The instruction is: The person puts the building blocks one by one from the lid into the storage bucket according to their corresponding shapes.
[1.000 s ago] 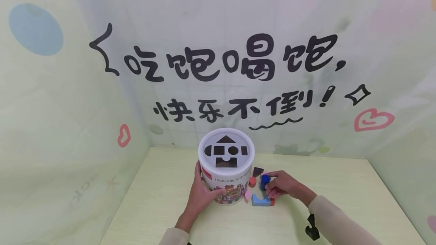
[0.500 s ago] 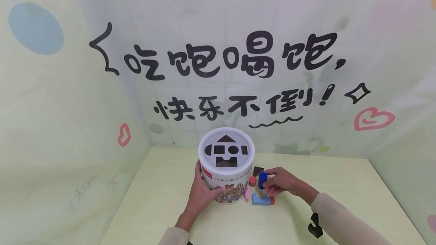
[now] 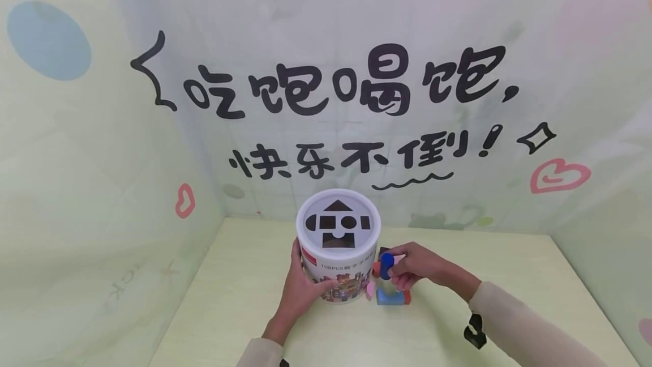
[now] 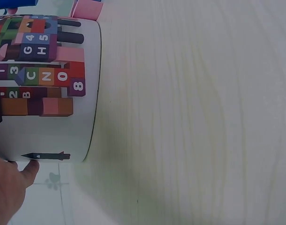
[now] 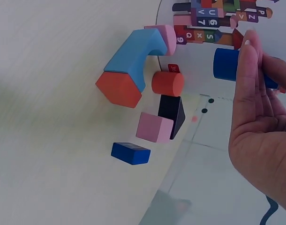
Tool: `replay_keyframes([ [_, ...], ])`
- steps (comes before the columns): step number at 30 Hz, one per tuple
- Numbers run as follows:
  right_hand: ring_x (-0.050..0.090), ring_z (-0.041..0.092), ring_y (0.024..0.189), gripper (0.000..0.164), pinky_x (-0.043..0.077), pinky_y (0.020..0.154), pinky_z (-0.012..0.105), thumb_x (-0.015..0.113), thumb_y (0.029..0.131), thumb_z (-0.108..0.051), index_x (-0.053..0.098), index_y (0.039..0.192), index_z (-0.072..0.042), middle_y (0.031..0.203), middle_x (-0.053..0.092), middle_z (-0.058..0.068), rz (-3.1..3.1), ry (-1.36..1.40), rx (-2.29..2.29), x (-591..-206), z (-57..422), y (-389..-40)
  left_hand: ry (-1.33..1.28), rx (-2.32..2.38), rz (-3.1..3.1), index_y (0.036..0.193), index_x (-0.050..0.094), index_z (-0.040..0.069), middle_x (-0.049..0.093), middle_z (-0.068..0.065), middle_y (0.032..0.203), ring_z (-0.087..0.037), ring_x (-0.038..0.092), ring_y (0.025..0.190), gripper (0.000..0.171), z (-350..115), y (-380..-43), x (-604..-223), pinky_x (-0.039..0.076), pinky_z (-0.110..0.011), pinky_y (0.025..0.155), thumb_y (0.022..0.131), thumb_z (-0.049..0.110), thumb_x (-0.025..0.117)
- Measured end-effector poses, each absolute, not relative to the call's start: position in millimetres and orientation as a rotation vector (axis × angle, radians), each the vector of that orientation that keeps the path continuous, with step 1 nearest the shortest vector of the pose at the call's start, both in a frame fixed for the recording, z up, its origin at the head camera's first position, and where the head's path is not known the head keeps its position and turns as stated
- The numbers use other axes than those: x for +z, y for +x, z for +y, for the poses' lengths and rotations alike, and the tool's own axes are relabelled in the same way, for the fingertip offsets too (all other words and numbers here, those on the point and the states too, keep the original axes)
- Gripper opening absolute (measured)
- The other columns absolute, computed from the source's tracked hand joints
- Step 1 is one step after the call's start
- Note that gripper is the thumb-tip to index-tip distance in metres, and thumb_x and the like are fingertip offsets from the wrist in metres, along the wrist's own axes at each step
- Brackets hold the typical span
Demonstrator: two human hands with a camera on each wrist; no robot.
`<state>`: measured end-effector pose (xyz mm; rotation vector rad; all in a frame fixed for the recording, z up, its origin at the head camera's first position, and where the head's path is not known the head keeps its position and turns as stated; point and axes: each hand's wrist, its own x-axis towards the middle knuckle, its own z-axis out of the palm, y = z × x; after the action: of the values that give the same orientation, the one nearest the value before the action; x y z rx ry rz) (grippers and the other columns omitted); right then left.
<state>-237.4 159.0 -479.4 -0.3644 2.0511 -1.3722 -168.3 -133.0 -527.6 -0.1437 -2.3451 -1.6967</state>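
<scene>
A white toy bucket with a printed picture of blocks stands upright on the table. Its lid has cut-outs, among them a triangle, a square and a circle. My left hand holds the bucket's left side, thumb across the front; in the left wrist view only part of that hand shows. Just right of the bucket, my right hand pinches a blue cylinder block between thumb and fingers. The right wrist view shows the cylinder raised above the table, near the bucket wall.
Beside the bucket lie a light blue arch block, an orange-red block, a red cylinder, a pink cube, a dark triangular block and a blue block. Printed curtain walls surround the table.
My right hand has lifted the blue cylinder and carried it a little left, closer to the bucket. The left hand and the bucket have stayed in place.
</scene>
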Motion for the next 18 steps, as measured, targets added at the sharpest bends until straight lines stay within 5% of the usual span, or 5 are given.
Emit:
replay_keyframes([
  [10,0.064,0.015,0.054,0.025,0.061,0.059,0.035,0.07,0.086,-0.01,0.068,0.11,-0.003,0.071,0.068,0.011,1.987,-0.401,-1.367,-468,149,-234,-0.116,-1.725,-2.349,0.153,0.006,0.044,0.04,0.011,0.147,-0.02,0.039,0.137,0.131,-141,-191,-559,0.032,-0.057,0.112,0.056,0.04,0.094],
  [18,0.064,0.017,0.055,0.031,0.061,0.057,0.033,0.07,0.086,-0.01,0.066,0.116,-0.002,0.072,0.068,0.013,1.976,-0.445,-1.331,-454,147,-235,-0.144,-1.701,-2.332,0.153,0.006,0.044,0.04,0.011,0.148,-0.025,0.043,0.135,0.131,-143,-197,-561,0.039,-0.057,0.107,0.054,0.05,0.092],
])
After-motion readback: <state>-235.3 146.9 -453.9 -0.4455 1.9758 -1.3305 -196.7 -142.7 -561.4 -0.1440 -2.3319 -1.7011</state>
